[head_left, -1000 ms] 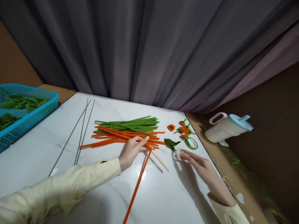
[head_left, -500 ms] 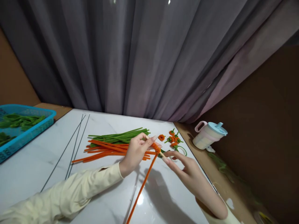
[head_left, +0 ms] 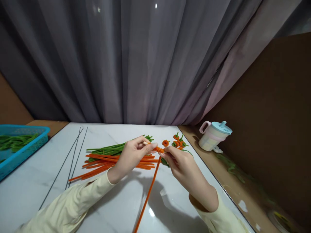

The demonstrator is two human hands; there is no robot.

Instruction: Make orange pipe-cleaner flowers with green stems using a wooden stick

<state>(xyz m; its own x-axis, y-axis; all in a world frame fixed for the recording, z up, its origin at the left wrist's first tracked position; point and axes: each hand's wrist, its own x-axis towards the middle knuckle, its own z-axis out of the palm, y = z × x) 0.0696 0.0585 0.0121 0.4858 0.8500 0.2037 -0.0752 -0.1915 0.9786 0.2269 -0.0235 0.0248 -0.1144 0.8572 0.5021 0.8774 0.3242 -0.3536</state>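
Note:
Over the white table, my left hand (head_left: 128, 158) pinches a thin wooden stick (head_left: 145, 143) with an orange pipe cleaner (head_left: 150, 191) coiled round it. The pipe cleaner's long loose end hangs down toward the table's near edge. My right hand (head_left: 187, 168) is closed at the right end of the coil, thumb and fingers together on the pipe cleaner; they hide the stick's right end. Behind and left of my hands lie orange pipe cleaners (head_left: 99, 167) and green pipe cleaners (head_left: 107, 151). Beyond my right hand sit several small orange coiled pieces (head_left: 165, 143) with green stems.
A blue basket (head_left: 45, 137) with green fuzzy pieces stands at the left. Several thin dark wires (head_left: 60, 169) lie on the table's left part. On the brown surface at the right stands a lidded cup (head_left: 213, 137). A grey curtain (head_left: 136, 64) hangs behind the table.
My right hand has closed in from the stick's lower end onto the coil, nearer my left hand. The stick now lies flatter. The whole view has shifted slightly.

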